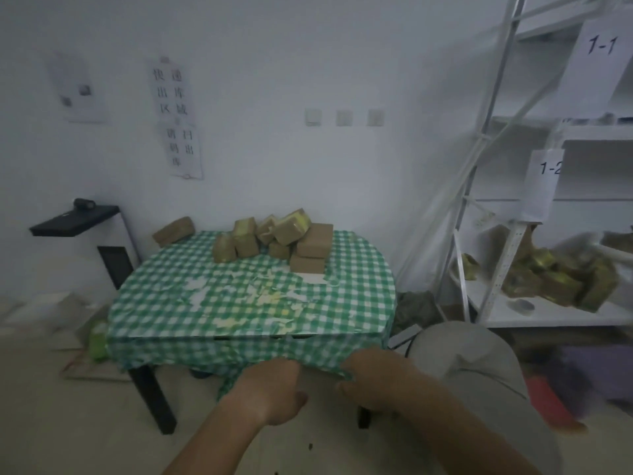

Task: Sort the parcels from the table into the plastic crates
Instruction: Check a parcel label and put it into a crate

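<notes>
Head view: I look down across a table (147, 389) with dark legs, covered by a cloth (191, 323).
Cloth: green and white check, thin and glossy, worn with pale torn patches across the middle; its front edge hangs over the table edge.
Left hand (270, 392): my fingers are curled under the hanging front edge of the cloth, gripping it.
Right hand (373, 378): my fingers are bunched on the same hem just beside the left hand, pinching a fold of cloth.
Parcels (274, 240): brown, block-shaped packs wrapped in paper and tape, some with yellow tape, piled at the far side of the table; two flat ones are stacked at the right end of the pile.
Single parcel (173, 231): a long brown pack lying apart at the far left corner, against the wall.
Shelf (548, 313): white metal rack on the right, paper tags reading 1-1 and 1-2.
Shelf contents: more brown and yellow parcels heaped on the lower board, blurred.
Stand (73, 219): white cabinet with a flat black top, left of the table; a small dark object lies on it.
Wall (308, 63): white, smooth, with printed paper notices and three switch plates.
</notes>
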